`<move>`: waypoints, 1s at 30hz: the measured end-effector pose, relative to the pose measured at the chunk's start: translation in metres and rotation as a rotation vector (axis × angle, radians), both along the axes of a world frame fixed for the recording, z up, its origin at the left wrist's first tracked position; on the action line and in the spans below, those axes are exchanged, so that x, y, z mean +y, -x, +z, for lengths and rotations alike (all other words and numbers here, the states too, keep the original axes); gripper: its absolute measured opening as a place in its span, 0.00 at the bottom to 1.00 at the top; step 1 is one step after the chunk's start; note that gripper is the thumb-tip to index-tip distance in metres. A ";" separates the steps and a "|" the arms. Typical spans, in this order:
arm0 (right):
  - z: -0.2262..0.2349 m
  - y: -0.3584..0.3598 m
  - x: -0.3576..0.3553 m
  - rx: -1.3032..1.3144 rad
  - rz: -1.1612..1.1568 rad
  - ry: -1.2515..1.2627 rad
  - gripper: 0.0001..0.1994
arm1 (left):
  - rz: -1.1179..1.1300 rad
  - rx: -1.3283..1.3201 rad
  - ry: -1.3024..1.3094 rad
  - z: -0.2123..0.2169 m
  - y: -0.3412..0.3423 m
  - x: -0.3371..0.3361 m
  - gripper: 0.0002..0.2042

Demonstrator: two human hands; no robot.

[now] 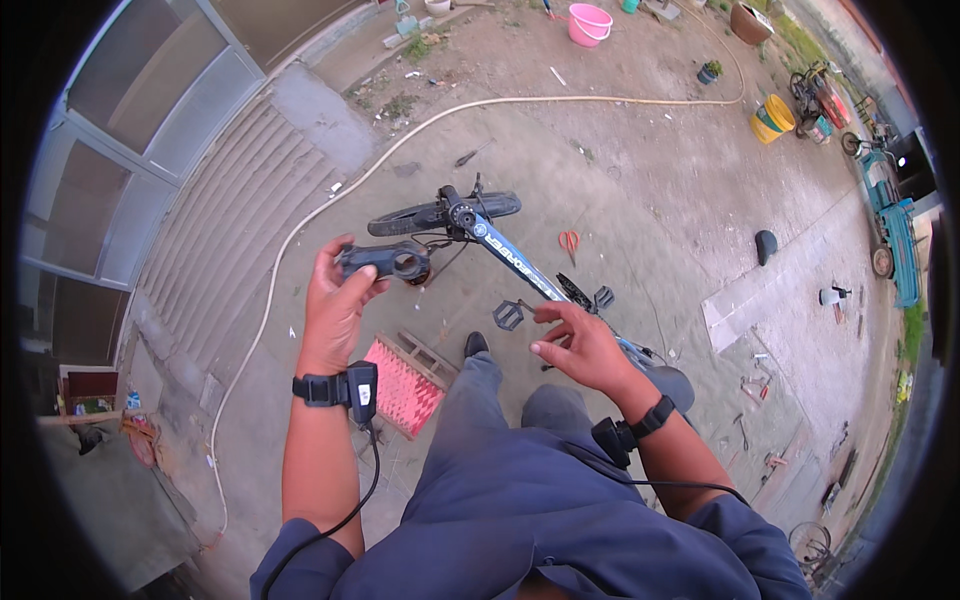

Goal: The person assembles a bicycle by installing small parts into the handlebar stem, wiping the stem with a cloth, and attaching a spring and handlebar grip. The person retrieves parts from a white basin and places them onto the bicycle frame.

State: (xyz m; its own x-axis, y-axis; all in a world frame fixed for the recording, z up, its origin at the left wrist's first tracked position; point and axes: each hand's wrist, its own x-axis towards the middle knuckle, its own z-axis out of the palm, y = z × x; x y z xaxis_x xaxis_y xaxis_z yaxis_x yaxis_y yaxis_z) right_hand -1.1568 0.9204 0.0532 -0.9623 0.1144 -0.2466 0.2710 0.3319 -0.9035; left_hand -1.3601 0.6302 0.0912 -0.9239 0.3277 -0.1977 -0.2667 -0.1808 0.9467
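Observation:
Raised at the left, my left hand (335, 305) is closed around a black bicycle handlebar stem (388, 262). The thumb presses on its side, and a round clamp opening faces up at its right end. My right hand (588, 345) hovers with fingers apart and nothing in them, over the middle of a blue bicycle (520, 265). The bicycle's front wheel (400, 220) points away to the left, and no handlebar shows on its front end. One black pedal (509, 316) is just left of my right fingertips. My right forearm partly hides the rear wheel.
Beside my left leg is a low stool with a pink woven seat (405, 388). Orange-handled scissors (569, 245) lie right of the frame. A loose saddle (766, 247), a spray bottle (832, 295) and several hand tools (757, 385) are on the right. A pale hose (300, 228) curves along the left.

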 end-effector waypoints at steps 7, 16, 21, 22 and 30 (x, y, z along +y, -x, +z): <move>-0.027 0.092 -0.011 -0.033 -0.089 0.255 0.31 | -0.197 -0.215 0.045 -0.037 0.060 0.047 0.26; -0.063 0.158 -0.013 -0.144 -0.203 0.528 0.32 | -0.185 -0.376 -0.034 -0.092 0.075 0.078 0.25; -0.076 0.173 -0.009 -0.202 -0.208 0.595 0.30 | -0.185 -0.398 -0.041 -0.102 0.079 0.085 0.25; -0.078 0.174 -0.007 -0.178 -0.191 0.604 0.30 | -0.184 -0.388 -0.043 -0.102 0.079 0.086 0.25; -0.080 0.173 0.001 -0.187 -0.100 0.586 0.29 | -0.182 -0.415 0.006 -0.098 0.074 0.084 0.26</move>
